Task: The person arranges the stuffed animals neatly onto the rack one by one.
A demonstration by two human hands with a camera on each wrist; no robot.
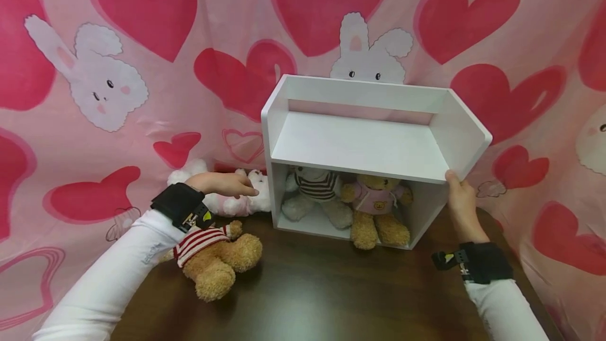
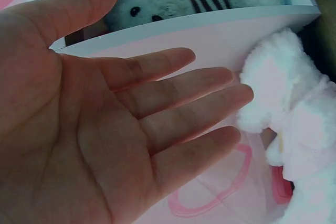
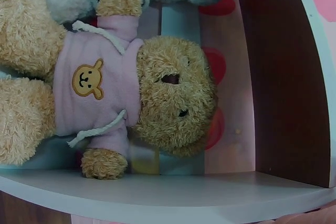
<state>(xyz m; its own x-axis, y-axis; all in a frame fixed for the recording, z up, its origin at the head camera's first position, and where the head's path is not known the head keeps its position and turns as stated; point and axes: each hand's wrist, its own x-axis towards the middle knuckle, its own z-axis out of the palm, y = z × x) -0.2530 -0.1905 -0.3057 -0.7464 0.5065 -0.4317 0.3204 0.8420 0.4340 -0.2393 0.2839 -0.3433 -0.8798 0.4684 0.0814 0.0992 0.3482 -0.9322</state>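
Left of the white, boxy panel shelf, saw a tan plush bear in red stripes and the empty, straight-fingered left hand; feared dislodging a fluffy white plush toy by brushing it. Inside, saw an overhanging tan plush bear in pink. At right, saw the right hand grasping the shelf; feared spilling its bear by tilting.

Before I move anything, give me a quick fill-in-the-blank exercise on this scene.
1. The ____ hand grips the shelf.
2. The brown bear inside the shelf wears a ____ top.
3. The other bear, lying on the table, wears white and ____ stripes.

Missing words: right; pink; red.
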